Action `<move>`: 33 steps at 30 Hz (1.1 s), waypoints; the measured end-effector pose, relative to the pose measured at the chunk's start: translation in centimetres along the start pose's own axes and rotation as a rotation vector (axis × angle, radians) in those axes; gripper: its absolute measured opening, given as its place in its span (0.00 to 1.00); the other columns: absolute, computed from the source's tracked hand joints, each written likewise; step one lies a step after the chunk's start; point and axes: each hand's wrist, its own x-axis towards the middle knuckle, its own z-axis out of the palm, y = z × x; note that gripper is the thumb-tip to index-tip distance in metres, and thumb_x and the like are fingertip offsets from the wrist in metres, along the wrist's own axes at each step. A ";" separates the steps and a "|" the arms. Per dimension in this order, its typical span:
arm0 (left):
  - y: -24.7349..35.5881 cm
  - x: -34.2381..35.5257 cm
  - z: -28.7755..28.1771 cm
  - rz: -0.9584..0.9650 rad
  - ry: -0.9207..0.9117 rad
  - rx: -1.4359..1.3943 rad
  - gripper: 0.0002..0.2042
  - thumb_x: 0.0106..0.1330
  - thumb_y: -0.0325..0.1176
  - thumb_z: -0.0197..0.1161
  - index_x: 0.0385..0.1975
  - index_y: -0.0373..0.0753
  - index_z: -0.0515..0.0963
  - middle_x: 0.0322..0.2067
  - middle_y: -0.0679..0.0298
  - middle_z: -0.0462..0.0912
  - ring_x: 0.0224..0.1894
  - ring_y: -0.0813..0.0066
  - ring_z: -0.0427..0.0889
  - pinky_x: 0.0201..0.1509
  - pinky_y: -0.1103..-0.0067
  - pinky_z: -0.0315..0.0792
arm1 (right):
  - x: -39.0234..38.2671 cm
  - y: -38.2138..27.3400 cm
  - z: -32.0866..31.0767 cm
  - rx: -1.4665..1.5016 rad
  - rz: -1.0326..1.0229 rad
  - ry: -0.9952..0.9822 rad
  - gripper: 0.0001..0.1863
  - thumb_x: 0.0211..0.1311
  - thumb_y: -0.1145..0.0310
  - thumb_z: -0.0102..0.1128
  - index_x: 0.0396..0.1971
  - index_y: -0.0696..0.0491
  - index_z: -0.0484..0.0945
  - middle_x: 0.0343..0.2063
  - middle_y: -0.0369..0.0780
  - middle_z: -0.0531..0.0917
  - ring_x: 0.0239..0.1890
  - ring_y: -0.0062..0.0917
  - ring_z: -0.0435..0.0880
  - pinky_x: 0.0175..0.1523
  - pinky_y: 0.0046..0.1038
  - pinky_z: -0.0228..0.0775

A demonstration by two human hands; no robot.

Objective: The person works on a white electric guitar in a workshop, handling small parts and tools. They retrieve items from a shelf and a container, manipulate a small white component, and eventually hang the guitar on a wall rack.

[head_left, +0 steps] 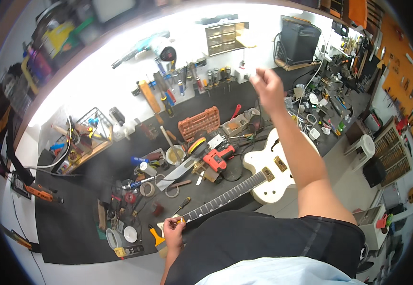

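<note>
A cream electric guitar lies slantwise on the dark workbench, its body to the right and its neck reaching down to the left. My left hand is closed at the headstock end, with a small yellow item showing at its fingertips. Stretched across the bench and over the guitar body, my right arm ends in a raised, closed right hand. Its fingertips are close to a white socket box at the back wall. What those fingers hold, if anything, I cannot make out.
Mid-bench sit a red cordless power tool, an orange bit case and tape rolls. A paintbrush lies left of my left hand. Hand tools line the back wall. A black amplifier stands back right. Clutter covers the right bench.
</note>
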 end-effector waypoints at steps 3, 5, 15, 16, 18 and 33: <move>-0.3 0.6 4.7 -0.014 -0.068 0.049 0.14 0.62 0.18 0.66 0.41 0.38 0.69 0.47 0.55 0.83 0.40 0.78 0.80 0.47 0.80 0.77 | 10.0 2.9 -4.2 -0.140 -0.157 -0.001 0.21 0.68 0.60 0.64 0.50 0.62 0.82 0.32 0.35 0.84 0.33 0.16 0.79 0.42 0.23 0.73; -0.8 1.0 7.8 -0.028 -0.097 0.060 0.14 0.63 0.18 0.67 0.41 0.38 0.69 0.47 0.56 0.84 0.40 0.79 0.80 0.47 0.80 0.77 | 15.5 4.2 -5.9 -0.270 -0.258 -0.059 0.21 0.68 0.58 0.63 0.49 0.61 0.83 0.31 0.34 0.84 0.33 0.16 0.78 0.42 0.23 0.72; -0.6 0.4 19.5 -0.054 -0.136 0.094 0.13 0.64 0.18 0.66 0.42 0.37 0.69 0.49 0.57 0.83 0.44 0.79 0.80 0.53 0.79 0.75 | 20.1 3.1 -7.0 -0.105 -0.268 -0.433 0.21 0.69 0.58 0.62 0.52 0.57 0.82 0.43 0.41 0.88 0.47 0.22 0.86 0.54 0.25 0.75; -1.0 0.4 19.5 -0.056 -0.136 0.118 0.13 0.64 0.18 0.66 0.42 0.37 0.69 0.49 0.57 0.83 0.44 0.79 0.80 0.53 0.79 0.75 | 20.8 3.6 -6.6 -0.141 -0.273 -0.431 0.21 0.69 0.57 0.61 0.52 0.58 0.82 0.43 0.41 0.88 0.47 0.23 0.86 0.55 0.26 0.75; -0.6 0.4 19.8 -0.058 -0.125 0.151 0.13 0.64 0.18 0.66 0.42 0.37 0.69 0.49 0.57 0.82 0.44 0.79 0.80 0.53 0.80 0.75 | 22.0 3.8 -6.0 -0.192 -0.270 -0.463 0.22 0.69 0.56 0.61 0.52 0.58 0.82 0.45 0.43 0.88 0.49 0.26 0.86 0.56 0.29 0.76; -1.3 -2.3 18.7 -0.064 0.060 0.116 0.13 0.63 0.17 0.66 0.41 0.36 0.70 0.48 0.55 0.83 0.45 0.77 0.81 0.54 0.79 0.77 | 23.0 5.6 -4.3 -0.404 -0.341 -0.503 0.22 0.70 0.55 0.62 0.60 0.47 0.82 0.37 0.39 0.86 0.34 0.22 0.80 0.42 0.29 0.73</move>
